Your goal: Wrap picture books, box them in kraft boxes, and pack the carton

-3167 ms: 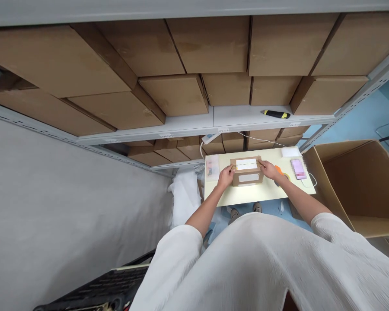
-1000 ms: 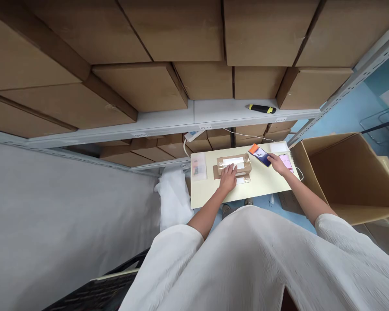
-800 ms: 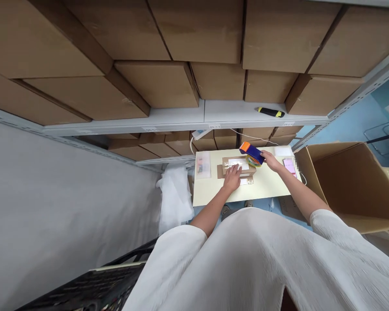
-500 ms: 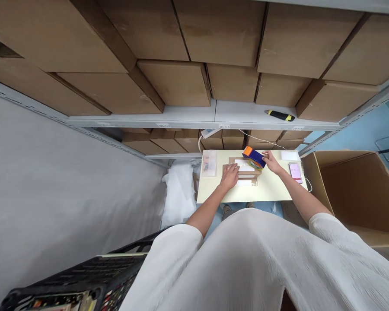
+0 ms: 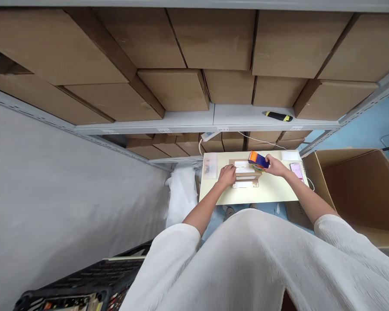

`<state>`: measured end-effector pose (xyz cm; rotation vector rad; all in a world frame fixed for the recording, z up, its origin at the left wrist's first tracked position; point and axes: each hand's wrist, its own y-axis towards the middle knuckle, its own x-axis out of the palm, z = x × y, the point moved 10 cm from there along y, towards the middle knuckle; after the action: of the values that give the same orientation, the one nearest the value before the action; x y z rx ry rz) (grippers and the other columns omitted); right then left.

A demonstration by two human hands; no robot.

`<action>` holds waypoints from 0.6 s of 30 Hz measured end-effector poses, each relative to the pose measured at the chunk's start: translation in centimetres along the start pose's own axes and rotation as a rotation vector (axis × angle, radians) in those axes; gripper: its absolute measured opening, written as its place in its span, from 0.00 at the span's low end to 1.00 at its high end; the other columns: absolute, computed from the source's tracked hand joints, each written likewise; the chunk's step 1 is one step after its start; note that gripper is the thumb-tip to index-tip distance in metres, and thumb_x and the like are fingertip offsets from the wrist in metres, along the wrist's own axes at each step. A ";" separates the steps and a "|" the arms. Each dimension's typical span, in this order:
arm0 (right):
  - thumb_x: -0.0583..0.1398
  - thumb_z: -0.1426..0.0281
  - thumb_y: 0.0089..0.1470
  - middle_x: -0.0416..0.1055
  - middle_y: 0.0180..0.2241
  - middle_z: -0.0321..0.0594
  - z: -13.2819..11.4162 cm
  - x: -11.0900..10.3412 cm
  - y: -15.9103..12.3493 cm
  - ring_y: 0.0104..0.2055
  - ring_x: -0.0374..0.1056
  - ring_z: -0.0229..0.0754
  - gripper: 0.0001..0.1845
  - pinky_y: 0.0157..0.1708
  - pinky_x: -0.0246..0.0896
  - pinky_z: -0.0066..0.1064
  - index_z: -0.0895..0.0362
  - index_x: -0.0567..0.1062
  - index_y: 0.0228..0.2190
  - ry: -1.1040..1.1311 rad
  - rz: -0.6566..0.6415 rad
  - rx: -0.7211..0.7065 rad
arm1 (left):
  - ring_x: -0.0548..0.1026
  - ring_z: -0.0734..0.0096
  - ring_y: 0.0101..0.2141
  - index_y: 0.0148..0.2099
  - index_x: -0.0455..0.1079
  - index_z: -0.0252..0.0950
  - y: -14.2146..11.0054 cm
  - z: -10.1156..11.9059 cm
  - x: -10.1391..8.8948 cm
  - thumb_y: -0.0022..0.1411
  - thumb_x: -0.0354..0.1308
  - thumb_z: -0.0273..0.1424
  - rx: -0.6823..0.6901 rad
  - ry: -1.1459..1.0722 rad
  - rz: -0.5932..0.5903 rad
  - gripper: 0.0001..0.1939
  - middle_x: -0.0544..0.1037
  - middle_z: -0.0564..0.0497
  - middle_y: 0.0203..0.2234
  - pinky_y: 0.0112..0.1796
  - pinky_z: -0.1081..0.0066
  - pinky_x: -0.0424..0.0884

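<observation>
On the pale yellow table stands a small cardboard box [image 5: 249, 176] with white areas on its top and front. My left hand [image 5: 227, 175] grips the box's left end, fingers bent over the top edge. A blue and orange tape dispenser [image 5: 258, 160] is in my right hand [image 5: 275, 165], tilted over the box's right side. Its orange end points left, and a roll of tape shows partly beneath it. Whether the dispenser touches the box, I cannot tell.
A clear plastic case [image 5: 210, 166] lies on the table [image 5: 218, 197] at left, a phone [image 5: 296, 171] at right. Behind rises a shelf [image 5: 188, 119] of cartons with a utility knife [image 5: 278, 116]. A large open carton [image 5: 350, 190] stands right, a black crate [image 5: 84, 276] lower left.
The tape dispenser in my right hand has moved slightly right and levelled out. My left hand has slid from the box's top toward its left end, and its fingers are more bent.
</observation>
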<state>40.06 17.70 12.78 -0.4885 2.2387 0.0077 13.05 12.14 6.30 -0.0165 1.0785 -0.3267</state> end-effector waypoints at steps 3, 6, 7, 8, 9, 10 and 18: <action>0.73 0.48 0.46 0.69 0.33 0.31 0.8 -0.3 -0.6 0.31 0.59 0.42 0.33 0.32 0.54 0.34 0.47 0.58 0.37 0.033 -0.002 0.021 | 0.79 0.48 0.60 0.57 0.81 0.41 1.4 0.2 -1.4 0.70 0.59 0.28 -0.071 -0.226 0.078 0.17 0.84 0.42 0.58 0.65 0.51 0.73; 0.72 0.51 0.46 0.69 0.34 0.31 1.5 -0.4 -0.9 0.32 0.61 0.42 0.31 0.33 0.58 0.34 0.47 0.59 0.38 0.108 -0.007 0.026 | 0.84 0.55 0.51 0.51 0.81 0.42 3.2 0.7 -2.4 0.70 0.62 0.30 -0.193 -0.614 0.161 0.10 0.86 0.44 0.50 0.57 0.57 0.78; 0.72 0.52 0.46 0.69 0.35 0.31 1.7 -0.3 -1.0 0.33 0.62 0.42 0.30 0.33 0.59 0.34 0.47 0.59 0.38 0.128 -0.009 0.028 | 0.85 0.57 0.46 0.50 0.80 0.41 3.8 1.2 -2.2 0.70 0.63 0.30 -0.239 -0.744 0.150 0.08 0.87 0.45 0.47 0.54 0.58 0.79; 0.72 0.53 0.46 0.69 0.35 0.31 1.8 -0.3 -1.1 0.34 0.62 0.42 0.30 0.34 0.60 0.34 0.47 0.59 0.38 0.142 -0.011 0.030 | 0.86 0.59 0.42 0.50 0.78 0.40 4.4 1.7 -1.8 0.70 0.63 0.30 -0.279 -0.860 0.127 0.07 0.87 0.45 0.43 0.51 0.59 0.80; 0.71 0.54 0.45 0.70 0.35 0.31 1.9 -0.2 -1.1 0.34 0.62 0.42 0.29 0.34 0.60 0.34 0.47 0.60 0.38 0.151 -0.013 0.032 | 0.86 0.61 0.40 0.50 0.77 0.40 4.8 2.4 -1.7 0.70 0.64 0.31 -0.306 -0.954 0.118 0.07 0.87 0.46 0.41 0.49 0.60 0.80; 0.71 0.55 0.45 0.70 0.35 0.31 2.0 -0.2 -1.1 0.34 0.63 0.43 0.29 0.34 0.60 0.34 0.47 0.60 0.38 0.157 -0.016 0.034 | 0.86 0.62 0.39 0.49 0.76 0.39 5.1 2.9 -1.7 0.69 0.66 0.31 -0.327 -1.021 0.118 0.07 0.87 0.46 0.40 0.47 0.62 0.79; 0.68 0.58 0.45 0.71 0.36 0.32 1.3 -0.2 -1.1 0.35 0.63 0.44 0.26 0.36 0.61 0.35 0.47 0.59 0.38 0.134 -0.018 0.014 | 0.83 0.66 0.33 0.48 0.71 0.39 5.7 4.5 -1.9 0.63 0.70 0.25 -0.408 -1.132 0.131 0.14 0.85 0.49 0.32 0.39 0.66 0.77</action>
<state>41.50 16.94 12.26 -0.5152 2.3630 -0.0516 17.59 17.46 9.16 -0.4427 0.0018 0.0539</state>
